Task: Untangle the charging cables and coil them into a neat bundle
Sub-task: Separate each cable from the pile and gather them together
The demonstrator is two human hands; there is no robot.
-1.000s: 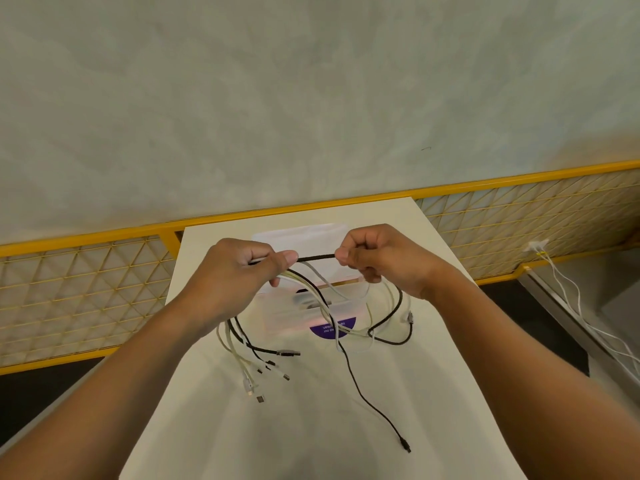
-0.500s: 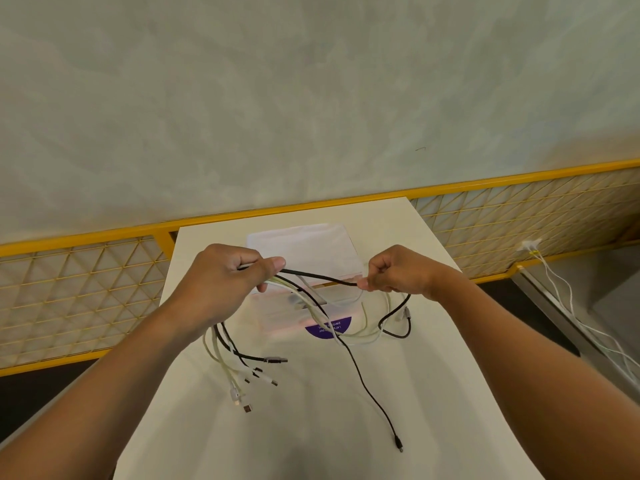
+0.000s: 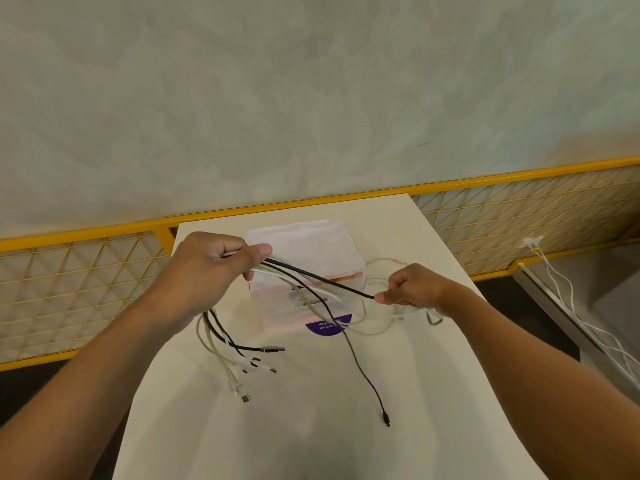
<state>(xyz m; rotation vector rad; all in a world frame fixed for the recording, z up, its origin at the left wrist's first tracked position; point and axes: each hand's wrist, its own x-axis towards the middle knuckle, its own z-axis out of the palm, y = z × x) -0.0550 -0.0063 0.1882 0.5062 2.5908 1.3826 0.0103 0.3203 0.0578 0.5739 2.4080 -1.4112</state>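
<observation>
Gripped cable bunch [image 3: 273,269] in curled left hand [image 3: 204,271] above bench [image 3: 311,441] — pinched black cable [image 3: 322,280] between fingers [image 3: 381,298] of right hand [image 3: 412,289], stretched rightward, slightly downward, away from bunch, with plug ends [image 3: 256,362] dangling beneath.

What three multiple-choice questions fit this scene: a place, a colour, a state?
1. Where is the pale pink box? A on the table; B on the floor; C in a hand.
2. What colour is the cable the right hand pinches? A white; B black; C yellow.
3. The left hand is: A flat on the table; B empty; C gripping several cables.
Answers: A, it rests on the white top; B, a black strand runs to its fingertips; C, cables pass through its fist.
</observation>
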